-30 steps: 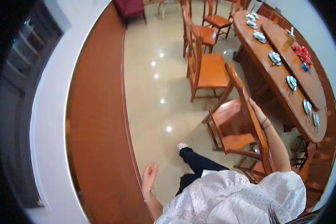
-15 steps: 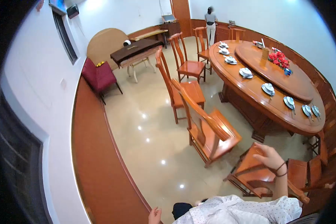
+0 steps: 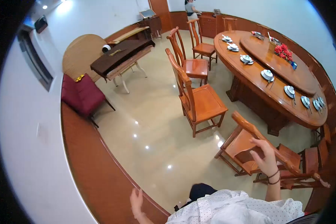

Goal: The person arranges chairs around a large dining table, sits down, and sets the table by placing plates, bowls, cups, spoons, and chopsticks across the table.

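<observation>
A person in a dotted white top [image 3: 235, 205], bottom of the frame, stands beside wooden chairs in a dining room. The left hand [image 3: 136, 201], bottom left of centre, is empty, its fingers loosely spread before the brown wall panel [image 3: 97, 168]. The right hand [image 3: 266, 159], lower right, is curved, thumb apart from the fingers, with nothing seen in its grasp. It appears over the nearest chair [image 3: 237, 143], which stands at lower right; whether it touches the backrest cannot be told. The step in hand looks to be handling that chair; a firm hold would call for the right fingers to close around its top rail. At centre stands a second chair [image 3: 205, 102], seat bare. Beyond, upper right, a round table [image 3: 246, 80] bears place settings and red flowers [image 3: 283, 52]. Farther off, upper left, are a maroon seat [image 3: 84, 93] and a cloth-covered table [image 3: 119, 56]; at the top, a co-worker [image 3: 191, 9] stands near the wall.
</observation>
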